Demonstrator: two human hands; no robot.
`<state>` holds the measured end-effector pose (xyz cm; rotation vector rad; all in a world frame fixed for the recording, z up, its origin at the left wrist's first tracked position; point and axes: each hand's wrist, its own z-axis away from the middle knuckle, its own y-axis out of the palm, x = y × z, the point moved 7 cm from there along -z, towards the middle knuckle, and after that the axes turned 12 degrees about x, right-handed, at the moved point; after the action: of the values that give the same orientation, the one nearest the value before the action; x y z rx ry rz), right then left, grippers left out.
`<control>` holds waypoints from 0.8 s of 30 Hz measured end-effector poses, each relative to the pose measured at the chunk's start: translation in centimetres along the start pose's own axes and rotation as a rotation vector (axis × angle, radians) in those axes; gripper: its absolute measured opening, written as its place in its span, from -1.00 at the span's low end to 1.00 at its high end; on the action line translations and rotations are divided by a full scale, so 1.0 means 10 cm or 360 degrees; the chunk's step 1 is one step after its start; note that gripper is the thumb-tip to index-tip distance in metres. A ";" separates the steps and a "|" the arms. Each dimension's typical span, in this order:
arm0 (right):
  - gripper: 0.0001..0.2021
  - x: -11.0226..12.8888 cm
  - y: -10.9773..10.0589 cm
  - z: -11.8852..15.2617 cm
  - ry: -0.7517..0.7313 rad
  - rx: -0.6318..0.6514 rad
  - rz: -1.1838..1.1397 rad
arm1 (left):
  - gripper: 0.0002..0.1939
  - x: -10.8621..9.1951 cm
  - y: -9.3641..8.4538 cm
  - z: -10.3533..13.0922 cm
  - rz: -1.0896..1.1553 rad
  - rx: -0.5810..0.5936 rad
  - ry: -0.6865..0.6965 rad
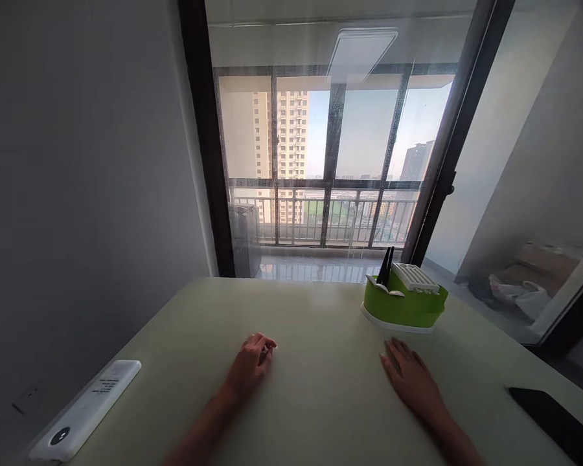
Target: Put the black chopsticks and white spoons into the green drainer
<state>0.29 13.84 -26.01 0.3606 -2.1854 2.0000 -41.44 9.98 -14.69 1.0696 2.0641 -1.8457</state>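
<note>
My left hand rests on the pale tabletop left of the middle, its fingers curled in toward the thumb. The inside of that hand is hidden, so I cannot tell whether anything is in it. Palm down, my right hand lies on the same surface with fingers stretched out and slightly apart. Just beyond its fingertips stands a green and white holder, apart from the hand. Two dark upright pieces stick up from the holder's left side, and a white slotted part tops its right.
A long white device with a dark round spot lies along the left table edge. At the right edge is a flat black object. A wall borders the left side, and a dark-framed glass door stands behind the table.
</note>
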 end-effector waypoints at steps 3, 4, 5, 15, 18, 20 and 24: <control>-0.30 0.01 0.00 0.01 -0.0057 -0.0002 -0.0065 | -0.79 0.02 -0.01 0.02 -0.0120 -0.0069 0.0036; -0.31 0.01 0.00 0.01 -0.0065 -0.0001 -0.0078 | -0.77 0.04 -0.02 0.02 -0.0172 -0.0096 0.0026; -0.32 0.02 -0.01 0.02 -0.0071 -0.0001 -0.0089 | -0.75 0.07 -0.02 0.02 -0.0228 -0.0118 0.0001; -0.37 0.13 -0.16 0.08 -0.0156 -0.0051 -0.0172 | -0.51 0.32 0.10 -0.01 -0.0430 0.0042 -0.0199; -0.38 0.15 -0.21 0.12 -0.0133 -0.0035 -0.0222 | -0.51 0.32 0.09 -0.01 -0.0426 0.0043 -0.0212; -0.39 0.17 -0.23 0.14 -0.0135 -0.0031 -0.0258 | -0.51 0.32 0.09 -0.01 -0.0425 0.0052 -0.0225; -0.41 0.20 -0.25 0.17 -0.0173 -0.0051 -0.0289 | -0.49 0.33 0.09 -0.01 -0.0440 0.0073 -0.0236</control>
<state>-0.89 11.85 -23.17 0.6523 -2.1565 1.8879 -43.27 11.36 -17.22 0.6584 2.1808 -2.0363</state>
